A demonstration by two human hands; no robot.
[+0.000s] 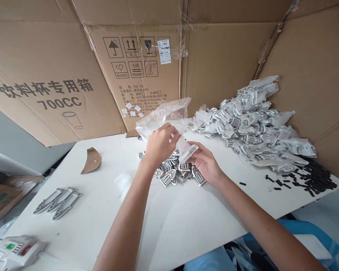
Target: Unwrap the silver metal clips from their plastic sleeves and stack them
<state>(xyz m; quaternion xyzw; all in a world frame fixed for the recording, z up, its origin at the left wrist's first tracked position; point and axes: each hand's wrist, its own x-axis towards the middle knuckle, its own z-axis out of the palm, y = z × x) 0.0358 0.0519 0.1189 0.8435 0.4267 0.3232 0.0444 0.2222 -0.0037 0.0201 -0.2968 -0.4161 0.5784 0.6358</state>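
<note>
Left: cardboard wall point(59, 101) printed "700CC", with "700 CC" under its handling symbols; metal clips point(58, 202) lie on the bench point(186, 218). Centre: left hand point(158, 145) pinches the top of a small clear bag point(186, 147), right hand point(205, 162) grips its lower end, above loose metal badges point(172, 176). Right: heap of bagged badges point(257, 131), then black strips point(313, 177).

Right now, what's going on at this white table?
A person's left hand and right hand both grip a small clear plastic bag, just above a loose pile of arch-shaped silver metal badges on the white table. A big heap of bagged badges lies to the right.
</note>
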